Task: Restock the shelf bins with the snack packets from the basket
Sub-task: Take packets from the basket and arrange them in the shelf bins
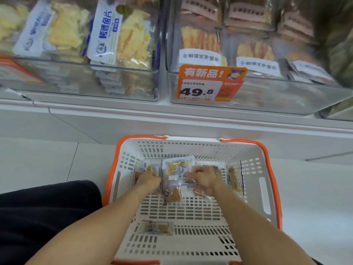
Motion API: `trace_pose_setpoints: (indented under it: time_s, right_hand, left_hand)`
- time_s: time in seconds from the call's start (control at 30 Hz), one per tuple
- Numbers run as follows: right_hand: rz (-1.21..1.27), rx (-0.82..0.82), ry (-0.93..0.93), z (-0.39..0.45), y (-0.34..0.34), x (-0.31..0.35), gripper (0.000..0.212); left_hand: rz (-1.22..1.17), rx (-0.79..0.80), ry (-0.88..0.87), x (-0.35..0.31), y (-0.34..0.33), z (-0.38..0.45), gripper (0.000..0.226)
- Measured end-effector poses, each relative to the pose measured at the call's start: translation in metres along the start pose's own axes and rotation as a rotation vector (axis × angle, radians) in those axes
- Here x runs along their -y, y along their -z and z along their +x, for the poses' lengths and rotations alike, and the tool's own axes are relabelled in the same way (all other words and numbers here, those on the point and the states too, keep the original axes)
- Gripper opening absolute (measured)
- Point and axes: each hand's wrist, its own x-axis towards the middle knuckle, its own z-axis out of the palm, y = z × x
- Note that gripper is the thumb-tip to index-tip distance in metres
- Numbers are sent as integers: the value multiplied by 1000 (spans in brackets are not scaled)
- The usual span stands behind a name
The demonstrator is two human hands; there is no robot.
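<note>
Hands reach down into a white slotted shopping basket with orange handles, which sits on a pale tiled floor in front of a low shelf. Both hands meet at the far end of the basket, where a small heap of clear snack packets lies against the back wall.

The left hand is curled, its fingers closed on the left edge of the heap; which packet it grips cannot be made out through the blur. The right hand lies on the right side of the heap with fingers bent over the plastic, seemingly gathering it rather than pinching one packet. The topmost packet, with a white label, sits between the two hands and touches both.

One loose small packet lies alone on the basket floor, well apart from the hands and nearer the person. Another packet leans against the right wall.

Above, clear shelf bins hold stacked packets: a left bin with pale yellow snacks, and a right bin bearing an orange price tag.

To do this step well, the hands should probably squeeze the heap from both sides, lift it level so nothing slides out, and match packets to bins.
</note>
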Motion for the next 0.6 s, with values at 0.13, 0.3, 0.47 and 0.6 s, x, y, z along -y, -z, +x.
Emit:
trace_pose_setpoints:
  time_s: [0.13,0.3,0.47,0.6]
  right_hand:
    - [-516,213,4,-66,39,70,37]
    - [-881,192,104,-162,43,141,32]
    - [-1079,5,451,-222,1,135,28]
    - [-1055,-204,943,-245,-34,111,24]
  left_hand:
    - [-140,127,55,-28,24,-35,33]
    - [-320,397,6,-85,62,-117,66]
    - [-185,357,-163,-120,103,-187,88]
    - [-251,278,-215,-117,123,-215,92]
